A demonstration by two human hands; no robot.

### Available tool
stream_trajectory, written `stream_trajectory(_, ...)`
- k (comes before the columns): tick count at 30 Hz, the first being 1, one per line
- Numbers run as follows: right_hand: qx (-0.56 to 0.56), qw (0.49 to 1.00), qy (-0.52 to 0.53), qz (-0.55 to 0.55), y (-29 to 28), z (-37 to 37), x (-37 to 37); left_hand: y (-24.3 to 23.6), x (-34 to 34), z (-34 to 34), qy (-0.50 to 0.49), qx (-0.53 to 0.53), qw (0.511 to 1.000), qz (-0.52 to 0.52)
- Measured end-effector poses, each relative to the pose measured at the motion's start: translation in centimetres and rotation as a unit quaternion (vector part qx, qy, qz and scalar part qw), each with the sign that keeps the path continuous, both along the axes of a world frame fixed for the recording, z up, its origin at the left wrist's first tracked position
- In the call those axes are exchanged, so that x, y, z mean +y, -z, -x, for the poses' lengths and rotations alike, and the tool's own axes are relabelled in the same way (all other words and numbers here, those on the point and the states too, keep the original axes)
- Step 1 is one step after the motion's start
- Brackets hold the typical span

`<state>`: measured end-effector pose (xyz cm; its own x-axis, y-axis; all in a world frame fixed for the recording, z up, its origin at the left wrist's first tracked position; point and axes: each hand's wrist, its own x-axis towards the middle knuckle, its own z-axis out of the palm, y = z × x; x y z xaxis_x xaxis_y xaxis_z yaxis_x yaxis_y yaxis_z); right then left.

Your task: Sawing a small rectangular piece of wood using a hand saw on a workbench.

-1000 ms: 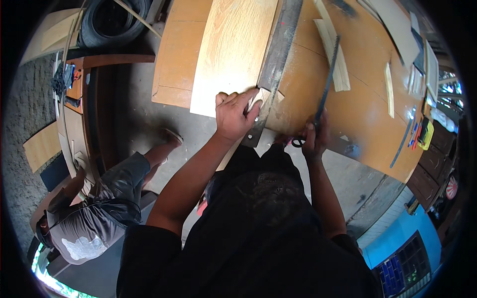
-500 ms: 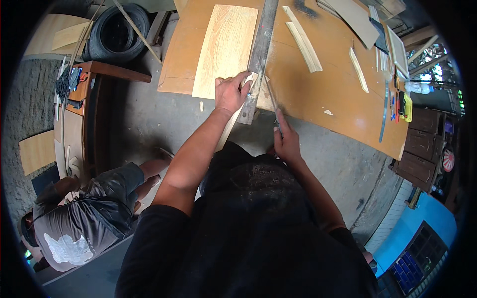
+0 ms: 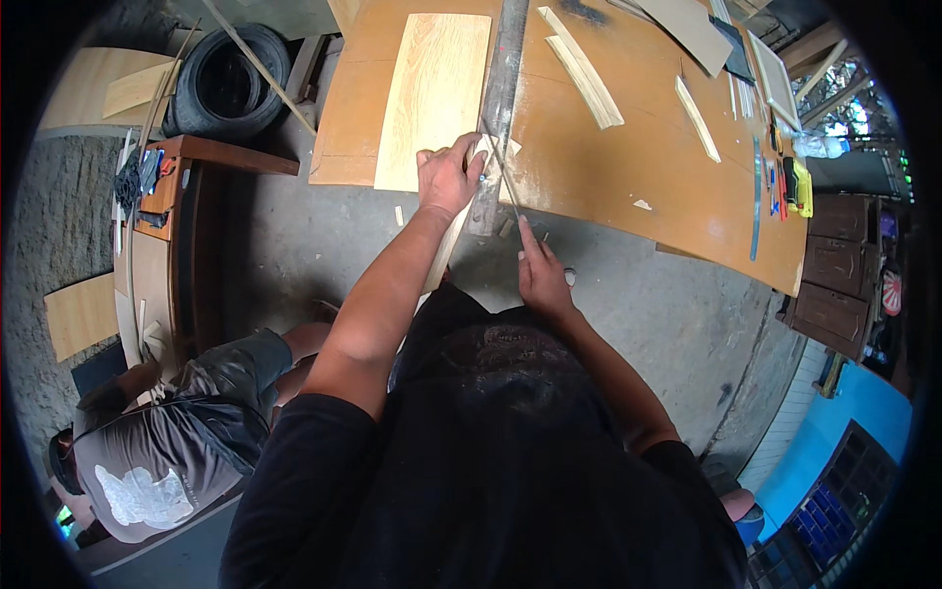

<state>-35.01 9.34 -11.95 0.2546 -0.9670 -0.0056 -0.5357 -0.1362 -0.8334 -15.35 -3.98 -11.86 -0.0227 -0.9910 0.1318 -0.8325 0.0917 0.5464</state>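
My left hand (image 3: 447,181) is closed on a pale wooden strip (image 3: 448,247), pressing its far end against a dark metal-grey bar (image 3: 502,74) at the table's near edge. The strip slants back toward my body. In my right hand (image 3: 541,268) is a long, thin metal tool (image 3: 509,186), a file or a narrow saw; I cannot tell which. Its blade crosses the bar and reaches the strip's end beside my left fingers. My right fingers hide its handle. A broad light wooden board (image 3: 433,98) lies just beyond my left hand.
Wood strips (image 3: 586,80) and hand tools (image 3: 785,187) lie on the brown table (image 3: 648,147). To the left are a tyre (image 3: 234,79), a wooden cabinet (image 3: 186,236) and another person (image 3: 186,442), seated or crouching. Dark drawers (image 3: 832,275) stand at the right.
My right hand has shifted left and slightly nearer, and the tool's blade now slants across the bar to the strip's end. My left hand keeps its grip on the strip.
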Motion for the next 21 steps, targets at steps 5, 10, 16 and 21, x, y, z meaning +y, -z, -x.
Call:
stream_trajectory(5,-0.011,1.0,-0.002,0.004,-0.1,0.0,0.0,0.4,0.1,0.1,0.007,-0.012,1.0,0.021)
stream_trajectory(10,0.0,1.0,0.0,-0.02,-0.7,0.1,-0.1,0.8,0.1,-0.1,0.003,-0.013,0.998,0.064)
stream_trajectory(16,0.01,1.0,-0.002,-0.017,-0.9,0.0,-0.2,0.6,0.1,0.0,0.006,-0.013,0.999,0.051)
stream_trajectory(21,-0.003,0.999,-0.002,-0.042,-1.1,-0.1,-0.3,0.4,0.0,-0.2,0.013,-0.005,0.999,0.033)
